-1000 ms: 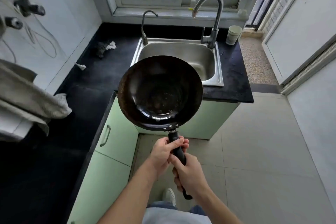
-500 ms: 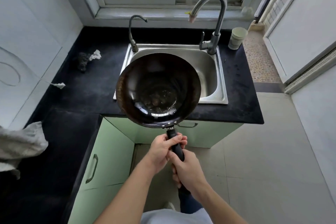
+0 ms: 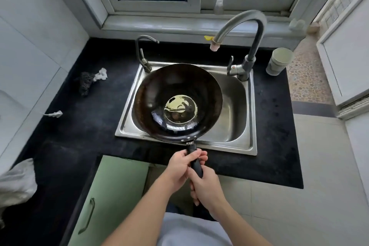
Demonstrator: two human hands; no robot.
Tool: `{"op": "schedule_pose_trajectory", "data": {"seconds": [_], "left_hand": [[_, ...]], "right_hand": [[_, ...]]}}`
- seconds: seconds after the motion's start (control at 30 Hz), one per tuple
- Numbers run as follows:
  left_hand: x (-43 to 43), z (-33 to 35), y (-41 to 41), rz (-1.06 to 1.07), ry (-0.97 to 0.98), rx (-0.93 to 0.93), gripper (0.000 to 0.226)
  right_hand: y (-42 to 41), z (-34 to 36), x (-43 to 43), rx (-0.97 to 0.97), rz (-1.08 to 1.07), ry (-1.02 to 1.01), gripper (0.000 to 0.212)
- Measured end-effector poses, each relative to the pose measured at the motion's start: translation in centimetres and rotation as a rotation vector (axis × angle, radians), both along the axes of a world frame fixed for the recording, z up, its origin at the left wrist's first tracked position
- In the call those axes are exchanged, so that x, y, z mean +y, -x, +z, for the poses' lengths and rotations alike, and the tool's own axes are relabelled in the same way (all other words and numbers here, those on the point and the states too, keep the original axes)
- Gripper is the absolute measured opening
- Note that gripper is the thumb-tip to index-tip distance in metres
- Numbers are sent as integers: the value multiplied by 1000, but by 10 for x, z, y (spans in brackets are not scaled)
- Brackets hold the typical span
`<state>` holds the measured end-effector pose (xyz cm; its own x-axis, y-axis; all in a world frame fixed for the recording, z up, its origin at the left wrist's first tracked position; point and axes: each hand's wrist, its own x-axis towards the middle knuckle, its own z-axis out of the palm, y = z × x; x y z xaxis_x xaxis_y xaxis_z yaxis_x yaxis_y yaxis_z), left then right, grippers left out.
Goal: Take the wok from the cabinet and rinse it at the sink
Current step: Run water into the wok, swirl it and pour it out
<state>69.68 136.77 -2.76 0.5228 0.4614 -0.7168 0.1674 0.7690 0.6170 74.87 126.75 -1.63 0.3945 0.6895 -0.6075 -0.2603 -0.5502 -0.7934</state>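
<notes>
A dark round wok (image 3: 159, 96) with a shiny patch at its bottom hangs over the left part of the steel sink (image 3: 237, 118). Its black handle points toward me. My left hand (image 3: 180, 166) grips the handle close to the bowl, and my right hand (image 3: 205, 185) grips it just behind. The tall curved faucet (image 3: 253, 32) stands at the sink's back right, its spout ending above and right of the wok. No water runs from it.
A smaller thin tap (image 3: 142, 54) rises at the sink's back left. A pale cup (image 3: 278, 62) stands on the black counter (image 3: 275, 126) right of the faucet. A dark scrubber with a white scrap (image 3: 89, 81) lies left. Green cabinet doors (image 3: 111, 195) sit below.
I have stepped closer to the sink. The wok has moved forward from in front of the counter edge to over the sink basin, still held by both hands.
</notes>
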Motion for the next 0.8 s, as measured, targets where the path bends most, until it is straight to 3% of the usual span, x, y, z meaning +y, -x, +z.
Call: {"op": "schedule_pose_trajectory", "data": {"seconds": [0.47, 0.8], "left_hand": [[32, -24, -6, -32, 200, -20, 31], [51, -40, 12, -311, 192, 65, 32]], "right_hand": [[4, -26, 34, -4, -104, 98, 23], [14, -48, 50, -36, -155, 123, 21]]}}
